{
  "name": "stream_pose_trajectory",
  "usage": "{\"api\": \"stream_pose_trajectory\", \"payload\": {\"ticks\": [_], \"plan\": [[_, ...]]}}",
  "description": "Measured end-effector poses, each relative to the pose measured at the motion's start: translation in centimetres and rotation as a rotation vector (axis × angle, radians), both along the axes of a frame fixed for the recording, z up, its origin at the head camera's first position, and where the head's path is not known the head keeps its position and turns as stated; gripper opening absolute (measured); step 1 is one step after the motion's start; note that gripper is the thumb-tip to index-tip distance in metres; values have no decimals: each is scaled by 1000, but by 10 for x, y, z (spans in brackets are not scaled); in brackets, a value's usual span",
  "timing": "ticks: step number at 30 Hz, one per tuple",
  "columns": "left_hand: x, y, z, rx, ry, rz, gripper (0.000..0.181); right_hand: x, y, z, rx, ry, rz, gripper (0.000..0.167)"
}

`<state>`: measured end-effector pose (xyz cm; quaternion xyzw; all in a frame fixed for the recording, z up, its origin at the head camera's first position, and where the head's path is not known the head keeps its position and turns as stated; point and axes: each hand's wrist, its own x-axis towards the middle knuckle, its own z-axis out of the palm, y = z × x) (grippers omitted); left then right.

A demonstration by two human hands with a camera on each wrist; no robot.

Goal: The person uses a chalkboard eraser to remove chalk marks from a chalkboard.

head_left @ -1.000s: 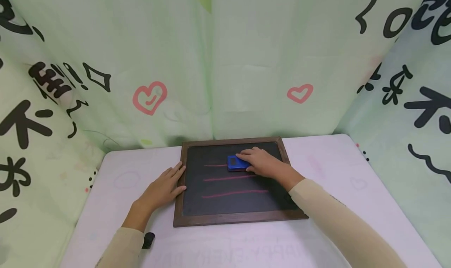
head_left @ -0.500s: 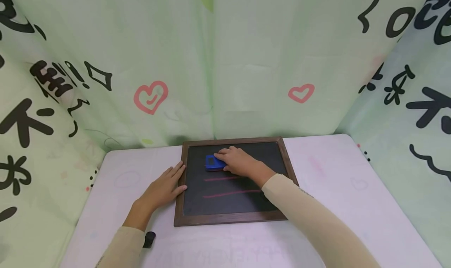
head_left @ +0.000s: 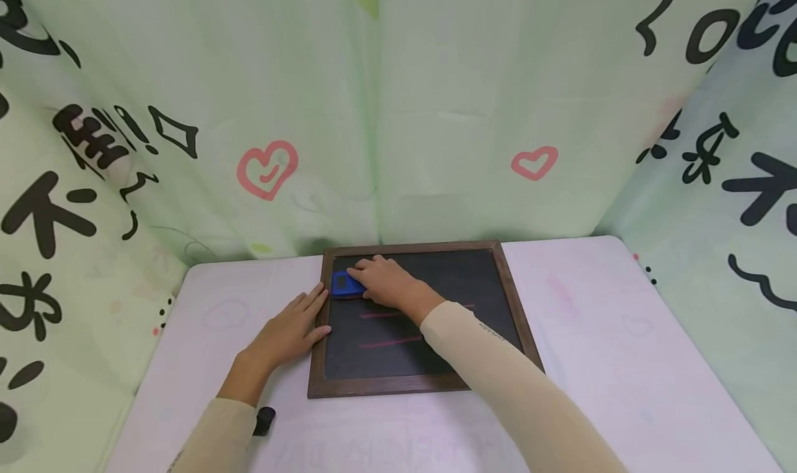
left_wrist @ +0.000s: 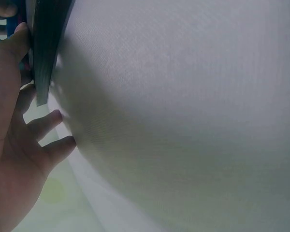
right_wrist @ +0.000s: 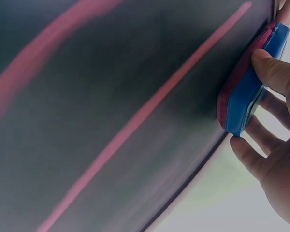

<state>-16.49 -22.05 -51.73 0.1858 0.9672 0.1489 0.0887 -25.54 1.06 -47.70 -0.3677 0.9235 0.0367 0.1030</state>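
In my head view, the right sleeve [head_left: 506, 384] hides parts of 2 pink lines [head_left: 386, 344]; the right grip [head_left: 387, 283] covers part of the blue eraser [head_left: 344, 285]. I can't identify the black object [head_left: 265, 420] beside the left sleeve [head_left: 218, 431]. Right-sleeve lettering [head_left: 492, 331] is unreadably small.

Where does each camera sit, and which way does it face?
Head: on the head, facing forward and down at the blackboard; left hand, right hand and sleeves show.
Left wrist: worn there, facing the blackboard's frame and white tabletop; mainly the left hand shows.
Right wrist: worn there, facing pink lines and the blue eraser; mainly the right hand shows.
Head and right wrist share the blue eraser and pink lines.
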Motion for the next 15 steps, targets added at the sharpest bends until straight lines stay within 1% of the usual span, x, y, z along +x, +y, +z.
{"api": "stream_pose_trajectory", "payload": {"ticks": [4, 7, 10, 15], "plan": [[0, -1, 2, -4, 1, 5, 75, 1, -10, 0, 20, 17, -13, 62], [1, -1, 3, -7, 8, 6, 74, 3, -12, 1, 24, 19, -26, 62], [1, -1, 1, 2, 14, -1, 74, 5, -11, 0, 18, 16, -38, 63], [-1, 0, -2, 12, 11, -5, 74, 5, -3, -1, 5, 19, -34, 63]]}}
